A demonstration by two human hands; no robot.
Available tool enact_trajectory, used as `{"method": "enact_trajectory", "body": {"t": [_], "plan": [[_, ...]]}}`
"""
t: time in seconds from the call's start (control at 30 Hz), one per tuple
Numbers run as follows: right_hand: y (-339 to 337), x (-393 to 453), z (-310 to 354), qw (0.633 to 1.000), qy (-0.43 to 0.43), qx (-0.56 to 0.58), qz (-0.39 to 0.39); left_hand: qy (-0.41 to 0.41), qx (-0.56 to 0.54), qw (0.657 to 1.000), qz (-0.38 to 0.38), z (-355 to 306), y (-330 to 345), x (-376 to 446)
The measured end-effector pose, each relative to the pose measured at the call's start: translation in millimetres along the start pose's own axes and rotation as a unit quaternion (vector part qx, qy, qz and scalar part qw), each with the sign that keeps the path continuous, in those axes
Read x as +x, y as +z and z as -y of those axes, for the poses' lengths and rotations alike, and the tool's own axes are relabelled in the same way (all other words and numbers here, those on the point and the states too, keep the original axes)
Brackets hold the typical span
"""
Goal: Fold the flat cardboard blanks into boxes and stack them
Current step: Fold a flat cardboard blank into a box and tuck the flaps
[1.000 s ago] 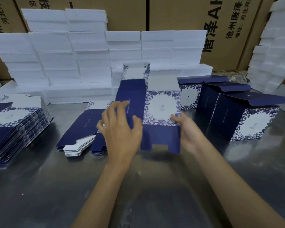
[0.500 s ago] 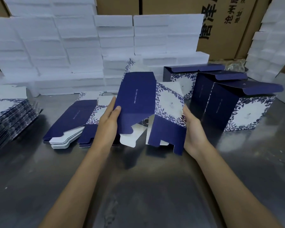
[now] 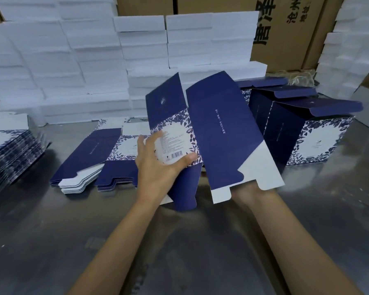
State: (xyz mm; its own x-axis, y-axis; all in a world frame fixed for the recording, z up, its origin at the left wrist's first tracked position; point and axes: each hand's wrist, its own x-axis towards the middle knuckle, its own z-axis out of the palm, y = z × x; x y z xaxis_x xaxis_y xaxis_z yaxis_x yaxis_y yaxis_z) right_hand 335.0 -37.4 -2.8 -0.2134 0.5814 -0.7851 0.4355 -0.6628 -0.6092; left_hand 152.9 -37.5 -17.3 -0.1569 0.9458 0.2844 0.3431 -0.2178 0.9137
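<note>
Two bare forearms reach out over the grey metal table (image 3: pixel 200 252). The left hand (image 3: pixel 158 165) grips the half-opened blank (image 3: pixel 217 133), its fingers (image 3: pixel 146 143) spread on the white barcode panel and the thumb pressed just below the barcode. The right hand (image 3: pixel 246 191) sits under the blank's lower white flaps, mostly hidden, so I cannot tell how its fingers lie. The blank is held up above the table, tilted, between the two hands. Left of it a low pile of flat blanks (image 3: pixel 90 162) lies on the table, and a taller pile (image 3: pixel 11 154) sits at the far left edge. To the right stand folded blue boxes (image 3: pixel 307 133) with lids raised. Behind everything, white foam slabs (image 3: pixel 73 60) are stacked against brown cartons (image 3: pixel 285 33).
</note>
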Motion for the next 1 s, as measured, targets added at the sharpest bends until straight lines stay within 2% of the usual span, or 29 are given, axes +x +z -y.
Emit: {"method": "enact_trajectory", "body": {"t": [0.03, 0.07, 0.1, 0.13, 0.17, 0.2, 0.23, 0.27, 0.3, 0.4, 0.47, 0.53, 0.63, 0.8, 0.9, 1.0], "plan": [[-11, -5, -1, 0.999, -0.021, -0.039, -0.029, 0.004, 0.005, 1.0, -0.015, 1, -3, 3], [-19, -6, -15, 0.986, -0.158, 0.052, -0.026, 0.004, 0.002, 1.0, -0.027, 3, -7, 6], [-22, -8, -21, 0.921, -0.325, 0.202, -0.068, 0.003, -0.006, 0.999, -0.033, 5, -10, 10], [-25, -7, -25, 0.872, -0.388, 0.286, -0.082, 0.005, -0.01, 0.999, -0.034, 7, -13, 13], [-30, 0, -22, 0.822, -0.41, 0.382, -0.103, 0.009, -0.008, 0.999, -0.032, 8, -16, 16], [-34, -1, -27, 0.798, -0.419, 0.428, -0.065, 0.013, -0.003, 1.0, -0.028, 9, -18, 19], [-35, 1, -31, 0.808, -0.407, 0.424, -0.036, 0.015, -0.004, 1.0, -0.021, 10, -20, 20], [-35, 6, -29, 0.841, -0.377, 0.386, -0.046, 0.013, -0.018, 1.0, -0.012, 11, -22, 22], [-35, 5, -29, 0.857, -0.368, 0.356, -0.056, 0.005, -0.04, 0.999, -0.006, 12, -24, 23], [-33, 7, -28, 0.855, -0.389, 0.335, -0.075, -0.051, -0.128, 0.99, 0.001, 9, -33, 25], [-32, 6, -29, 0.848, -0.407, 0.332, -0.073, -0.093, -0.214, 0.971, 0.055, 9, -40, 25], [-32, 7, -27, 0.849, -0.414, 0.323, -0.058, -0.125, -0.256, 0.951, 0.123, 9, -45, 23], [-34, 5, -29, 0.854, -0.417, 0.311, -0.028, -0.148, -0.261, 0.943, 0.145, 10, -49, 21], [-35, 9, -28, 0.855, -0.417, 0.298, -0.084, -0.153, -0.231, 0.944, 0.178, 10, -50, 23], [-32, 12, -27, 0.858, -0.413, 0.291, -0.096, -0.184, -0.234, 0.942, 0.155, 8, -51, 24], [-32, 13, -28, 0.871, -0.404, 0.268, -0.074, -0.193, -0.215, 0.952, 0.101, 8, -52, 24]]}}
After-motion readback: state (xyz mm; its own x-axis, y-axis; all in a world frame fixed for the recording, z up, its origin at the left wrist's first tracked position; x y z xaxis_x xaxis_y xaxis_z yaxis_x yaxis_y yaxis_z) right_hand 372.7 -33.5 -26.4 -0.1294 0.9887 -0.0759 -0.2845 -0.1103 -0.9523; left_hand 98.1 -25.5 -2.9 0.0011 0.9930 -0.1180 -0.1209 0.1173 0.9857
